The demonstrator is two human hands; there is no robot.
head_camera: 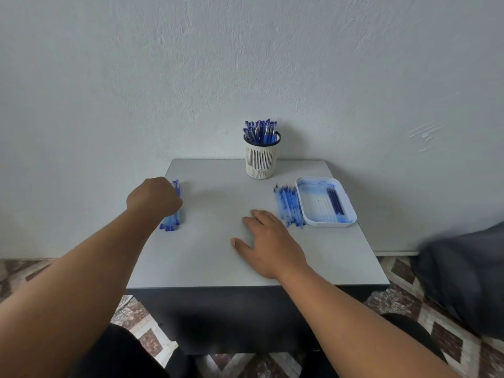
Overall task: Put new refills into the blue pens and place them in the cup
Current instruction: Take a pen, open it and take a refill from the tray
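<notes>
Step in hand, as judged: fetching the next pen to refill. Left hand (154, 196) is down over the small pile of blue translucent plastic pens (171, 222) at the left edge of the grey flat-topped desk (218, 257); knuckles face the camera and the fingers curl under, out of sight; whether that grip has closed on a pen or only touches the pile I cannot tell. Right hand (268, 242) lies flat on the desk near the middle, fingers straight and spread, its grip open and holding nothing; it sits just beside the loose row of pale blue refill tubes (289, 205).

White shallow plastic tray (347, 211), ink-smeared, stands right of that row, touching or nearly so; a few dark blue refills (335, 201) lie in its right half. White slotted pen cup with dark rim (261, 159) stands upright at the back of the desk by the wall, already crowded with blue capped pens (260, 130).

Next move likely calls for lifting a single pen clear of the pile, bringing it to centre, and the free hand taking one refill; which set is new, row or tray, cannot be settled from here.

Hard to make out: left fingertips and the pile's upper part are hidden by the hand; a blurred dark shape (463, 279) at right is unidentifiable; pen count in the cup is uncertain.
</notes>
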